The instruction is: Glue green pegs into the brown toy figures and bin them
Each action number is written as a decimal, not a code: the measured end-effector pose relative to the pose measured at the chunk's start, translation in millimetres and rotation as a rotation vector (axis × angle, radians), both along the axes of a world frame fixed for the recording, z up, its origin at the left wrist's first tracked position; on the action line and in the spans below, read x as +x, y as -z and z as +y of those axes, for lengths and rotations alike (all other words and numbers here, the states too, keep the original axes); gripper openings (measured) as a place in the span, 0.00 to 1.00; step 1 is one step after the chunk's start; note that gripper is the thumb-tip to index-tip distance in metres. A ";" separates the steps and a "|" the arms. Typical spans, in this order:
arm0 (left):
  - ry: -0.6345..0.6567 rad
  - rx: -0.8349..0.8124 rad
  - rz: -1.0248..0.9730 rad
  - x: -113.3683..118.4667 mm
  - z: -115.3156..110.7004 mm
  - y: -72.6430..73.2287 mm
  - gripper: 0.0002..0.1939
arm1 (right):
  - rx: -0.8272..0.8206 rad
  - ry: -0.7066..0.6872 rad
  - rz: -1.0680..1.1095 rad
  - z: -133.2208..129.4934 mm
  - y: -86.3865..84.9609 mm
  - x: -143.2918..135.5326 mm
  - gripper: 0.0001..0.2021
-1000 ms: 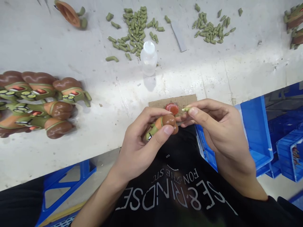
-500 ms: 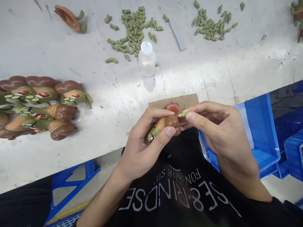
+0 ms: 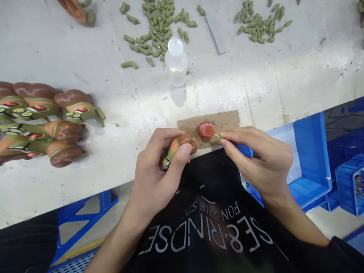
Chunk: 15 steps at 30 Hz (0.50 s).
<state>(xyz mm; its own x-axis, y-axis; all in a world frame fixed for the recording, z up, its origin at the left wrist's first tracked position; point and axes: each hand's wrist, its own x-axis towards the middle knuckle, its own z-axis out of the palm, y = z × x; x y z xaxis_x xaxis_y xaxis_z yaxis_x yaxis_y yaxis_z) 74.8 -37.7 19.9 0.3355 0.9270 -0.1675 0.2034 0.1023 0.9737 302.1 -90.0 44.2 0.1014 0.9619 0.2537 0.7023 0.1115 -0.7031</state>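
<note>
My left hand is wrapped round a toy figure head with brown hair, an orange band and a green face, its lower part hidden by my fingers and palm. Between the thumb and fingers of my right hand a small green piece is pinched, its tip close by a red cap-like dish. Whether the tip touches the dish I cannot tell. The dish rests on a brown cardboard piece at the table's near edge.
Several similar figures lie at the left. Green pieces form two piles at the back, with a flat grey metal strip between them. A translucent bottle stands in front. Blue crates are at the right.
My left hand has moved left with the figure head. My right hand has drawn the green piece away from the head and over to the red dish, which now shows more fully.
</note>
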 end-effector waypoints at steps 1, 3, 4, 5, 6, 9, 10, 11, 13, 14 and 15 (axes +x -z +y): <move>0.006 0.006 0.018 -0.2 -1.1 0.8 0.06 | 0.014 0.006 -0.006 0.0 1.0 -0.5 0.11; 0.008 0.016 0.054 0.0 -2.6 2.4 0.07 | 0.033 0.010 -0.020 0.6 3.3 -1.7 0.11; 0.006 0.019 0.071 0.3 -3.0 3.1 0.07 | 0.041 0.007 -0.028 1.0 4.6 -2.0 0.11; 0.004 0.020 0.083 0.7 -3.2 3.6 0.07 | 0.050 -0.002 -0.039 1.3 6.0 -2.1 0.11; 0.003 0.020 0.091 1.1 -3.3 3.9 0.07 | 0.061 -0.015 -0.051 1.6 7.3 -2.0 0.11; 0.006 0.021 0.106 2.1 -3.2 4.0 0.07 | 0.099 -0.057 -0.099 1.6 10.4 -0.7 0.11; 0.008 0.024 0.109 2.3 -3.3 3.9 0.07 | 0.110 -0.069 -0.114 1.6 11.1 -0.2 0.11; 0.008 0.024 0.113 2.5 -3.4 3.9 0.07 | 0.119 -0.076 -0.126 1.6 11.8 0.3 0.11; 0.006 0.026 0.121 2.8 -3.7 4.1 0.07 | 0.130 -0.083 -0.140 1.7 12.9 0.8 0.12; 0.006 0.026 0.125 2.9 -3.9 4.3 0.07 | 0.131 -0.084 -0.143 1.8 13.2 1.0 0.12; 0.006 0.026 0.127 3.0 -4.0 4.5 0.07 | 0.132 -0.086 -0.146 1.9 13.3 1.2 0.12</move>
<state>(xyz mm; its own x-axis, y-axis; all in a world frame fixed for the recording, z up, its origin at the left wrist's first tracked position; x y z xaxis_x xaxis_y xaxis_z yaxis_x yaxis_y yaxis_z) 77.8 -41.7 15.4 0.3185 0.9297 -0.1850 0.3262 0.0757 0.9423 303.3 -88.1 31.0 -0.0262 0.9228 0.3845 0.7795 0.2597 -0.5701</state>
